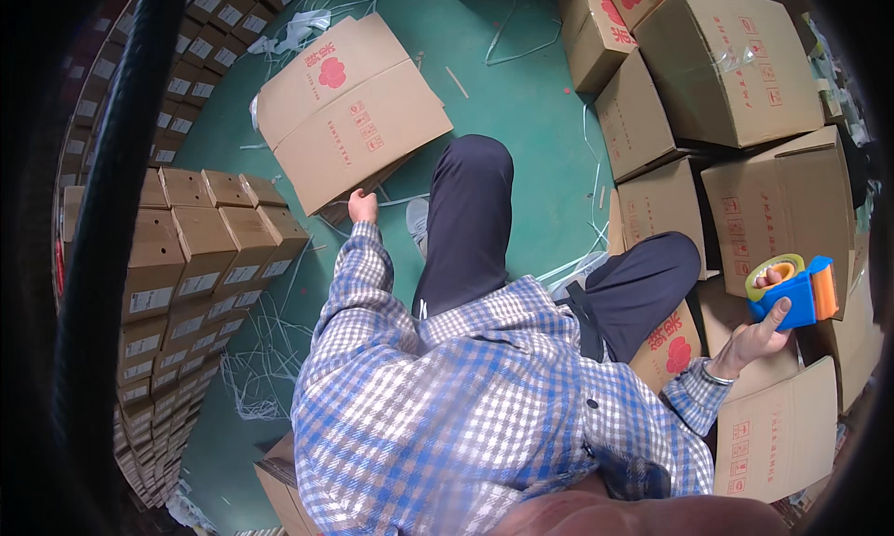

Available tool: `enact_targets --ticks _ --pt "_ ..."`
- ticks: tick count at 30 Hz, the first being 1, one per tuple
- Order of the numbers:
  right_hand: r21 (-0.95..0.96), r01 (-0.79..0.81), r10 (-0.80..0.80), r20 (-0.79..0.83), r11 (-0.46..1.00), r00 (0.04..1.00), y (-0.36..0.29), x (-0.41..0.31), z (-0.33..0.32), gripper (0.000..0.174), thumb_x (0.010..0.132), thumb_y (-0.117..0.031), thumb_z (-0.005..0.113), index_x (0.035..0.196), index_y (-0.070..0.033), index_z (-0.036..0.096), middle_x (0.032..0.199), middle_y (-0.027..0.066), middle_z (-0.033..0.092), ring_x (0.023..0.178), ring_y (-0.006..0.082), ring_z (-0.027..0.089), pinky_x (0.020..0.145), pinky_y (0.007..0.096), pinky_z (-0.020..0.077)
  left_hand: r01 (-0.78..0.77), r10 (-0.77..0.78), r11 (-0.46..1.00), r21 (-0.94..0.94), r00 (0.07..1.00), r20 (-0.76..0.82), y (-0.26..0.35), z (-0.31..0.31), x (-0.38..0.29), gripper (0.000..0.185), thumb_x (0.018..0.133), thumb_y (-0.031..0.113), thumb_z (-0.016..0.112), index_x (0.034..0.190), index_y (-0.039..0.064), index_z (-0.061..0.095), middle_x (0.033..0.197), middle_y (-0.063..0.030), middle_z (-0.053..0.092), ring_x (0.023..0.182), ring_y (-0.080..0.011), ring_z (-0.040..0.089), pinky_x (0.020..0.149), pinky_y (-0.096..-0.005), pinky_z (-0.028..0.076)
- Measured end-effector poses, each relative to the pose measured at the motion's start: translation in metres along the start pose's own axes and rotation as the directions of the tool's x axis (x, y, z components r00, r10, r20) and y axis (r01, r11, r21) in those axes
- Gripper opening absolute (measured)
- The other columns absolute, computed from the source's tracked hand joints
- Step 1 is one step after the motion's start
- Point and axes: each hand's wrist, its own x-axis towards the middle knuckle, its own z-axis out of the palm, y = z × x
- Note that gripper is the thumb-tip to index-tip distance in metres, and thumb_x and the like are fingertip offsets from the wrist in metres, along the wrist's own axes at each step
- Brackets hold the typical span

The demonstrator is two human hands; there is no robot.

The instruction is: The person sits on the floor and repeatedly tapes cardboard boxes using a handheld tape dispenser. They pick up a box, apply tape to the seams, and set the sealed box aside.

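My left hand grips the near edge of a flattened cardboard carton. The carton lies tilted over the floor, bearing red printing and a fold line across its middle. Under its near edge, more cardboard shows partly hidden. Out to the right, my right hand holds a blue tape dispenser with an orange end. A finger passes through the core of its tape roll. The dispenser is raised in front of the cartons on that side, apart from the flattened one.
Opened and closed cartons crowd the right side. Stacks of small labelled boxes line the left, behind a dark post. Loose white strapping tangles on the green floor. Another carton sits at lower left.
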Motion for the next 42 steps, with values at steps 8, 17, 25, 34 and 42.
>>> enact_targets --ticks 8,17,25,34,42 --pt "-0.027 -0.369 0.357 0.331 0.929 0.873 0.035 -0.052 0.090 0.046 0.102 -0.031 0.060 0.126 0.008 0.053 0.102 0.0165 0.069 0.083 0.0183 0.065 0.080 0.0322 0.0550 0.311 -0.303 0.950 0.036 0.942 -0.144 0.007 -0.006 0.032 0.048 0.080 0.018 0.066 0.127 0.007 0.063 0.134 -0.0169 0.059 0.125 -0.0335 0.055 0.108 -0.0426 0.043" --pt "-0.131 -0.470 0.472 0.474 0.873 0.743 0.046 -0.055 0.150 0.041 0.102 -0.030 0.058 0.121 0.006 0.054 0.097 0.0140 0.066 0.081 0.0174 0.062 0.075 0.0300 0.0523 0.424 -0.403 0.905 0.043 0.884 -0.239 -0.060 -0.084 0.129 0.060 0.081 0.033 0.073 0.131 0.005 0.056 0.138 -0.0180 0.057 0.128 -0.0343 0.052 0.106 -0.0440 0.044" --pt "-0.129 -0.484 0.473 0.530 0.865 0.704 0.046 -0.062 0.187 0.037 0.102 -0.029 0.059 0.119 0.004 0.054 0.094 0.0141 0.066 0.078 0.0176 0.062 0.074 0.0307 0.0520 0.449 -0.443 0.861 -0.239 0.893 0.079 -0.056 -0.084 0.107 0.066 0.072 0.042 0.085 0.119 -0.001 0.067 0.123 -0.0208 0.067 0.114 -0.0313 0.063 0.099 -0.0439 0.049" --pt "0.043 -0.649 0.524 0.552 0.760 0.649 0.045 -0.056 0.205 0.038 0.100 -0.031 0.063 0.112 0.005 0.058 0.091 0.0137 0.068 0.075 0.0184 0.066 0.071 0.0308 0.0552 -0.010 0.200 0.507 -0.862 0.974 0.106 0.161 -0.081 -0.009 0.027 0.084 0.008 0.072 0.105 -0.007 0.064 0.099 -0.0147 0.071 0.088 -0.0235 0.071 0.080 -0.0336 0.057" --pt "0.089 -0.774 0.497 0.720 0.627 0.485 0.056 -0.034 0.238 0.042 0.092 -0.031 0.073 0.112 0.004 0.059 0.090 0.0126 0.070 0.077 0.0183 0.069 0.071 0.0322 0.0582 -0.437 0.483 0.868 -0.236 0.854 0.194 0.346 -0.127 -0.146 0.038 0.079 0.028 0.057 0.088 -0.007 0.068 0.088 -0.0260 0.070 0.086 -0.0421 0.068 0.078 -0.0456 0.052"
